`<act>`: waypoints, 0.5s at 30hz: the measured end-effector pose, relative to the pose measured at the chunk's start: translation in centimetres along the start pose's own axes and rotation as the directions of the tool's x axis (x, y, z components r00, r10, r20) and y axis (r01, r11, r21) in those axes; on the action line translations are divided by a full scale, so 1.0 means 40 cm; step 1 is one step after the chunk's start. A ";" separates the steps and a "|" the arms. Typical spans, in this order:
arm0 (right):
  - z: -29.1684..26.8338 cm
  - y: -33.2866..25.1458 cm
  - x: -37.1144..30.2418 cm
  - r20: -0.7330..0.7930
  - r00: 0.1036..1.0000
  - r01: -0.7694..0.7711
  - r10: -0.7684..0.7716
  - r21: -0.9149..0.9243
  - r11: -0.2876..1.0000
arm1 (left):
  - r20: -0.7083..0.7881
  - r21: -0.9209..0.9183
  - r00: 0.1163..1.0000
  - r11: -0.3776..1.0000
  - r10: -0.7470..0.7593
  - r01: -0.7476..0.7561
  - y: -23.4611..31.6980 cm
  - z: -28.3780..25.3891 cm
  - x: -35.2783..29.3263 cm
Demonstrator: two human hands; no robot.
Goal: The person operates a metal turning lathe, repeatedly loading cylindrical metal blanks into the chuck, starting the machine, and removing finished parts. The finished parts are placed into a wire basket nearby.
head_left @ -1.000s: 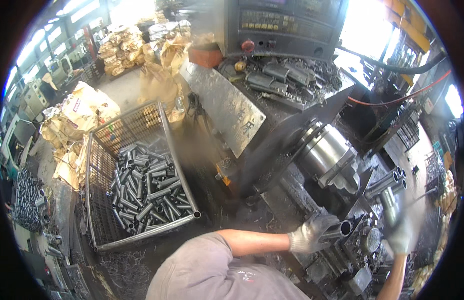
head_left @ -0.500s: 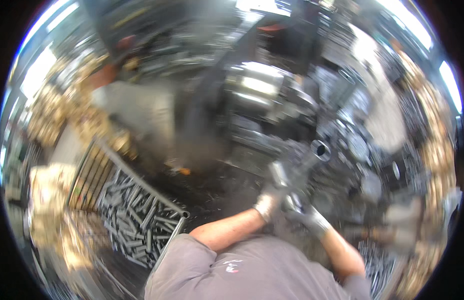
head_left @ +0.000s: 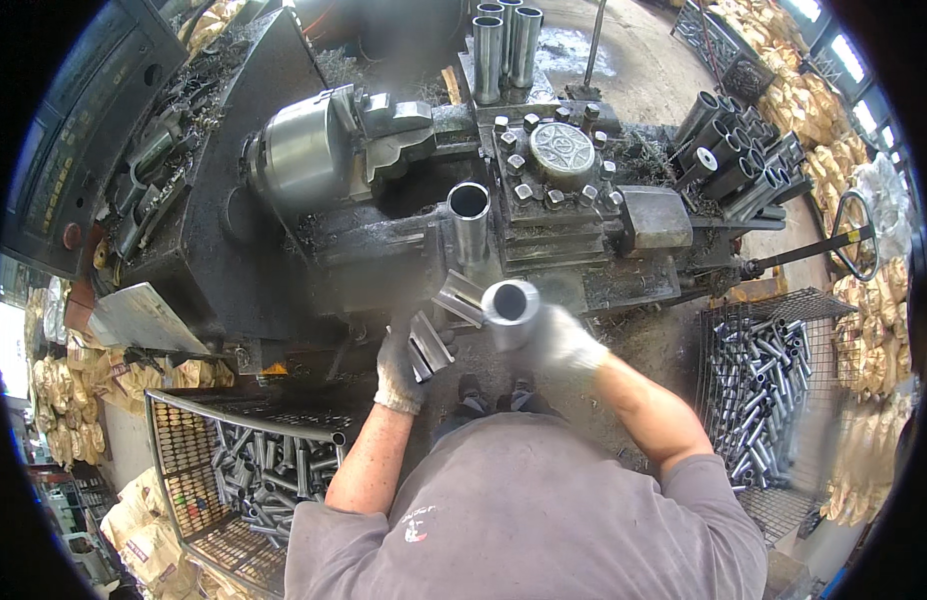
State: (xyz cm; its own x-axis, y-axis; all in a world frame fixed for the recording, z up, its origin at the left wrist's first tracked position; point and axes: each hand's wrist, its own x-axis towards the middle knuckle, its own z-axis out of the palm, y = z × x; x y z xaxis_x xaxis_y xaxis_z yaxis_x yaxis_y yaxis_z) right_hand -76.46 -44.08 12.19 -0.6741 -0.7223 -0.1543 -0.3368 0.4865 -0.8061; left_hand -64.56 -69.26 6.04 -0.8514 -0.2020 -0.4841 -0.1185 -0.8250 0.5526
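My left hand (head_left: 396, 368), in a pale work glove, is closed on a grooved, half-round metal shell (head_left: 430, 347). My right hand (head_left: 569, 342), gloved and slightly blurred, grips a short thick-walled steel tube (head_left: 511, 305) whose open end faces up. A second half-round shell (head_left: 461, 298) lies between the hands against the tube; what supports it is unclear. Just beyond, one steel tube (head_left: 469, 218) stands upright at the lathe's near side. The lathe chuck (head_left: 309, 150) is farther left, its jaws holding no visible tube.
The bolted tool post (head_left: 563, 152) rises ahead, with upright tubes (head_left: 489, 58) behind it. More tubes (head_left: 734, 160) are stacked at right. Wire baskets of short tubes flank me, the left basket (head_left: 246, 405) and the right basket (head_left: 774, 312). A lever (head_left: 809, 250) sticks out at right.
My view has turned, so the lathe chuck appears farther left. My hands, close together around the metal pieces before, are now apart, the left with a shell and the right with the tube.
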 end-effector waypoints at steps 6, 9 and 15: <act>-0.158 0.067 -0.033 -0.431 0.899 -0.128 0.074 -0.098 0.987 | 0.415 0.877 0.638 -0.099 0.649 -0.470 0.049 0.279 0.106; -0.143 0.100 -0.037 -0.434 0.893 -0.227 0.116 -0.211 0.951 | 0.505 0.808 0.459 -0.213 0.731 -0.549 0.074 0.333 0.193; -0.006 0.028 -0.092 -0.169 0.976 0.098 -0.140 -0.236 0.967 | 0.298 0.815 0.625 0.148 0.722 -0.560 0.163 0.191 0.262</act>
State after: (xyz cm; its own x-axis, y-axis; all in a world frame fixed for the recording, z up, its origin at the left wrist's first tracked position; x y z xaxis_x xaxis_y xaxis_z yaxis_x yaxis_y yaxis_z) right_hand -74.51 -40.76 11.99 -0.7216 -0.6899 0.0587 -0.5465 0.5154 -0.6601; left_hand -78.16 -72.75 9.75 -0.7695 -0.5645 0.2986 0.0423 0.4215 0.9058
